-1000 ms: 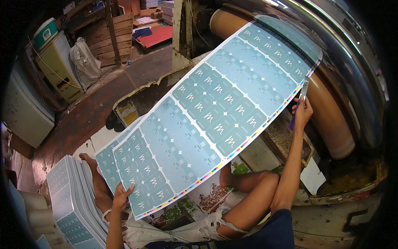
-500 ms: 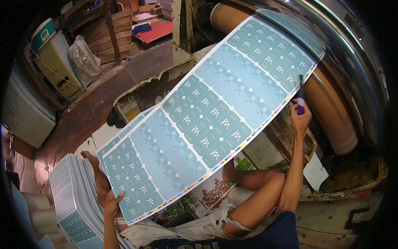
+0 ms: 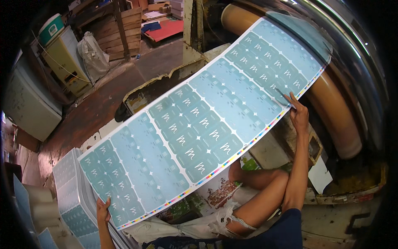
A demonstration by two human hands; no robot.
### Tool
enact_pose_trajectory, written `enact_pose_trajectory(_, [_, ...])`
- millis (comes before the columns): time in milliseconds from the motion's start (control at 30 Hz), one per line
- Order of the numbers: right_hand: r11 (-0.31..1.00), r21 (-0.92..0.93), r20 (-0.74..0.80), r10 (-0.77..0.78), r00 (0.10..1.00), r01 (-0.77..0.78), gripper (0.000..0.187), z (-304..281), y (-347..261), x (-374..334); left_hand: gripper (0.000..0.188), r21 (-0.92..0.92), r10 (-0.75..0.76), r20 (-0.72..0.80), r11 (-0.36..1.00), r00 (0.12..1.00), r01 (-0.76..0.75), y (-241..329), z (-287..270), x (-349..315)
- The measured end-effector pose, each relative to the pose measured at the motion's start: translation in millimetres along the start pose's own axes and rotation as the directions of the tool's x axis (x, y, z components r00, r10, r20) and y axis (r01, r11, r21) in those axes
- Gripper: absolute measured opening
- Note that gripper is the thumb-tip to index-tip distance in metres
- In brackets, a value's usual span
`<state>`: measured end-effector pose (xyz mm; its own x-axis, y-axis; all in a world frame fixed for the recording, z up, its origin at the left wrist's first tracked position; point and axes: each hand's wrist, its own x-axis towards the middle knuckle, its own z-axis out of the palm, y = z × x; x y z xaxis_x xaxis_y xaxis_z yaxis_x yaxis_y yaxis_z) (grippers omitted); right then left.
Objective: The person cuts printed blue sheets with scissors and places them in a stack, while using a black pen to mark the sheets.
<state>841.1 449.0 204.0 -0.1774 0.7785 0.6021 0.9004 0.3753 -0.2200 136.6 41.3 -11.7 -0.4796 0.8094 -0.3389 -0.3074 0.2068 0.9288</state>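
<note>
Clearly, the left hand [image 3: 103,210] pinches a long, curved printed sheet [image 3: 199,137] at its near end; the right hand [image 3: 299,116] grips a thin dark tool [image 3: 284,96] near a smooth roller [image 3: 342,124].

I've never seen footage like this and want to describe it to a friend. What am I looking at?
There is no robot here: these are a person's two bare hands, seen from a fisheye camera worn on the head, so straight edges bend near the rim. A long blue and teal printed sheet slants above the person's legs. The left hand grips its lower left corner. The right hand, at its right edge, holds a slim dark tool whose tip lies over the print. The sheet's upper end reaches a shiny metal cylinder, beside a brown roller. At lower left stands a stack of printed sheets.
</note>
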Motion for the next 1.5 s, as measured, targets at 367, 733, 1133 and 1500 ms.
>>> enact_pose_trajectory(367, [0.994, 0.054, 0.19, 0.08, 0.979, -0.092, 0.045, -3, -41, -21, 0.037, 0.175, -0.009, 0.005, 0.984, 1.0, 0.008, 47, -89, 28])
enact_pose_trajectory(733, [0.979, 0.135, 0.359, 0.093, 0.929, -0.15, 0.025, 6, -138, -27, 0.04, 0.186, -0.015, -0.079, 0.982, 0.997, 0.03, -11, -48, 100])
enact_pose_trajectory(1133, [0.931, 0.111, 0.593, 0.22, 0.775, -0.349, 0.041, 8, -202, -33, 0.084, 0.804, 0.536, 0.287, 0.316, 0.794, -0.504, -61, 93, 130])
enact_pose_trajectory(1500, [0.929, 0.256, 0.656, 0.037, 0.754, -0.269, 0.041, 9, -222, -42, 0.103, 0.847, 0.082, 0.525, 0.042, 0.847, -0.529, -82, 244, 109])
